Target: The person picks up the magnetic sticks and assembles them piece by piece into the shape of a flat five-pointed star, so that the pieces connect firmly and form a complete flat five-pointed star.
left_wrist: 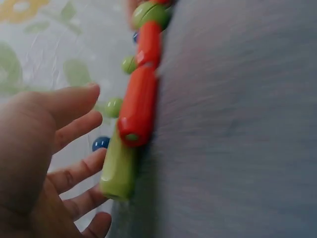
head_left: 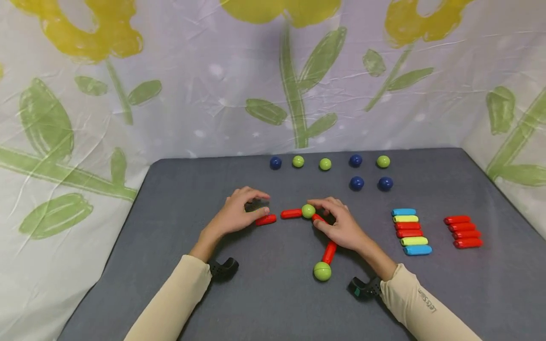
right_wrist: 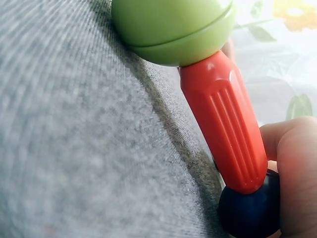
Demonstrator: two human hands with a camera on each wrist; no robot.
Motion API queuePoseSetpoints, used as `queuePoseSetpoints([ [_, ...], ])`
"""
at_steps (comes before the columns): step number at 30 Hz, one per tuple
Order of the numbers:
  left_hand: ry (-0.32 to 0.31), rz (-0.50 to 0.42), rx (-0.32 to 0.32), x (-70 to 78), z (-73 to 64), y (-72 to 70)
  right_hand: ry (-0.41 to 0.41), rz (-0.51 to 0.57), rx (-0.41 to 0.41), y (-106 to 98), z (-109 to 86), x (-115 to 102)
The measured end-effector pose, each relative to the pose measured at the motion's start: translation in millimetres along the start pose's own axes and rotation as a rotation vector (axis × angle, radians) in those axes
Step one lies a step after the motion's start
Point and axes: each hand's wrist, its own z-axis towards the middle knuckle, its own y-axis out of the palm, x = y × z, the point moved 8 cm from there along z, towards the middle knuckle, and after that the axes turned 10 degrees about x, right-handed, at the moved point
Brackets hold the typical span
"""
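My left hand (head_left: 239, 210) hovers with loosely spread fingers around a red magnetic stick (head_left: 266, 219). In the left wrist view, a lime stick (left_wrist: 118, 171) lies beyond the red one, close to the fingertips. Another red stick (head_left: 291, 213) joins a green ball (head_left: 308, 211). My right hand (head_left: 341, 226) pinches the red stick (head_left: 318, 218) on that ball's other side between thumb and fingers. A dark blue ball (right_wrist: 250, 208) sits by the right thumb, hidden in the head view. From it a red stick (head_left: 329, 252) runs to the nearer green ball (head_left: 322, 271).
Several blue balls (head_left: 356, 183) and green balls (head_left: 325, 164) stand along the table's back. To the right lie a column of blue, yellow and red sticks (head_left: 408, 226) and a column of red sticks (head_left: 464, 227). A flowered cloth (head_left: 204, 109) hangs behind the grey table (head_left: 264, 298).
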Motion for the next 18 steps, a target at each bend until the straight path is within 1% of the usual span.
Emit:
queuePoseSetpoints([
  [3,-0.029,-0.069,0.013,-5.4,26.5,-3.1,-0.003,-0.003,0.001,1,-0.2,0],
  [5,-0.039,-0.098,0.024,-6.8,47.8,-2.5,0.0,0.002,0.003,-1,-0.2,1],
  [8,-0.052,-0.063,0.04,-7.4,77.4,-1.4,-0.003,0.01,0.005,-2,-0.2,1],
  [9,-0.05,-0.038,0.038,-7.2,86.1,-0.4,-0.003,0.013,0.004,-2,-0.2,1],
  [11,-0.054,0.04,0.014,-7.7,101.1,3.4,0.0,0.019,-0.002,-1,-0.5,1],
  [13,-0.065,0.144,-0.033,-9.5,110.4,8.1,0.008,0.024,-0.009,0,-1.1,1],
  [15,-0.074,0.223,-0.073,-10.9,115.3,12.0,0.012,0.026,-0.012,1,-1.5,1],
  [16,-0.08,0.254,-0.086,-11.6,116.2,13.4,0.013,0.026,-0.012,1,-1.4,1],
  [18,-0.089,0.275,-0.09,-11.6,115.8,13.9,0.01,0.023,-0.015,0,-0.6,1],
])
